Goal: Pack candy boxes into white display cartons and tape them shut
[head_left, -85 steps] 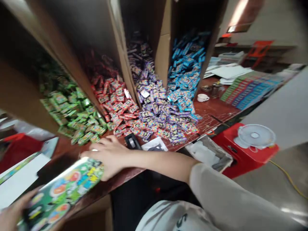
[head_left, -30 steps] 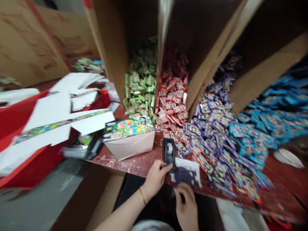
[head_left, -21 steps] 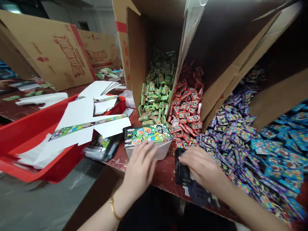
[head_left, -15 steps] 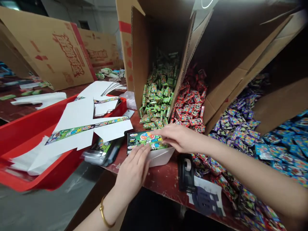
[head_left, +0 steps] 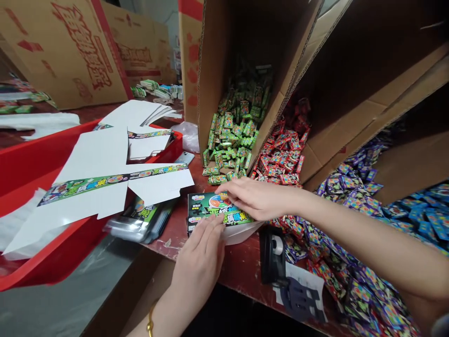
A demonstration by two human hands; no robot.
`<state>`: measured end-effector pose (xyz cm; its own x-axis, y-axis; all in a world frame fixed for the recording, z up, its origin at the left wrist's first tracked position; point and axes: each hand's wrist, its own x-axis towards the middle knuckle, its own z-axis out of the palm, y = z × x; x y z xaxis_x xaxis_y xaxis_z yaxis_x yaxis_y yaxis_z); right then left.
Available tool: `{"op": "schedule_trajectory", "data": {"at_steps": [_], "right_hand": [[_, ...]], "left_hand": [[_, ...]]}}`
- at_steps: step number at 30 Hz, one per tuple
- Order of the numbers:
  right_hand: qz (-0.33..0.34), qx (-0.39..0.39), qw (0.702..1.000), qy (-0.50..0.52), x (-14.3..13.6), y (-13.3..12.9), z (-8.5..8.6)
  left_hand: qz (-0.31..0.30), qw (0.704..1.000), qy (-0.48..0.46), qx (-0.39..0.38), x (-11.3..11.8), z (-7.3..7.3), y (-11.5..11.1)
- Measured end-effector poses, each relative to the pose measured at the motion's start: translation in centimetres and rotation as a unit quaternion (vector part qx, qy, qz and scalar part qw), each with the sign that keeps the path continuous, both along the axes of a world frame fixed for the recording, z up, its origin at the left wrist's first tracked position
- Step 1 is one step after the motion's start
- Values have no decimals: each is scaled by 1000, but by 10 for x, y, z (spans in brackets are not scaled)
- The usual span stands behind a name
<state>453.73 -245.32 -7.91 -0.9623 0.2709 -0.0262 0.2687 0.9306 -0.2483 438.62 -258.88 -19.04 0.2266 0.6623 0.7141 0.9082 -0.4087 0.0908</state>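
Observation:
A small green-and-black printed candy box (head_left: 198, 206) lies on the red tabletop, with a white flap (head_left: 242, 233) sticking out at its near right side. My left hand (head_left: 200, 252) rests on the near edge of its top, fingers stretched out and close together. Across the upper right of the lid lies my right hand (head_left: 259, 196), its fingers extended flat and its thumb hidden. Both palms cover part of the print. Just beyond the box are small green candy packs (head_left: 233, 140) inside a tipped cardboard carton (head_left: 213, 79).
Red packs (head_left: 284, 154), purple packs (head_left: 351, 187) and blue packs (head_left: 414, 220) are heaped to the right. A black tape dispenser (head_left: 271, 260) and a dark claw-shaped clip (head_left: 300, 297) lie nearby. Flat white box blanks (head_left: 100, 152) cover a red tray (head_left: 65, 262) beside plastic-wrapped packs (head_left: 142, 220).
The camera view has shifted, so the tray and blanks appear further left. Both hands stay on the box top, the right one slightly further over the lid.

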Motion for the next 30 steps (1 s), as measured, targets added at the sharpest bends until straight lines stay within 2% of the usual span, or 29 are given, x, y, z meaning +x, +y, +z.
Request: {"op": "schedule_trajectory", "data": {"at_steps": [4,9,12,17,20,23,25,27,28,29,30], "right_hand": [[-25,-5,1000,-14,-2,1,-21],[-183,39,980,60,5,11,-47],[-248,16,962,112,11,15,-56],[-194,-111,962,157,11,11,-63],[-190,-166,949,189,7,16,-73],[-243,-166,925,241,4,26,-83],[-256,-144,922,253,6,27,-81],[-208,-97,950,210,10,14,-75],[-172,-62,967,176,13,1,-72],[-140,-17,979,149,16,-16,-69],[-114,31,984,134,19,-36,-66]], "left_hand": [[-3,1000,-8,-3,0,3,2],[-1,1000,-12,-22,0,1,1],[2,999,-18,-29,2,-1,1],[14,999,-25,-23,5,-4,1],[4,999,-22,-27,6,-3,6],[-14,998,-37,-40,3,0,7],[-52,993,-85,-63,-2,0,-3],[-112,970,-193,-96,-9,-6,-28],[-132,946,-268,-124,-13,-12,-45],[-138,907,-359,-170,-17,-18,-65],[-131,845,-463,-234,-21,-24,-86]]}}
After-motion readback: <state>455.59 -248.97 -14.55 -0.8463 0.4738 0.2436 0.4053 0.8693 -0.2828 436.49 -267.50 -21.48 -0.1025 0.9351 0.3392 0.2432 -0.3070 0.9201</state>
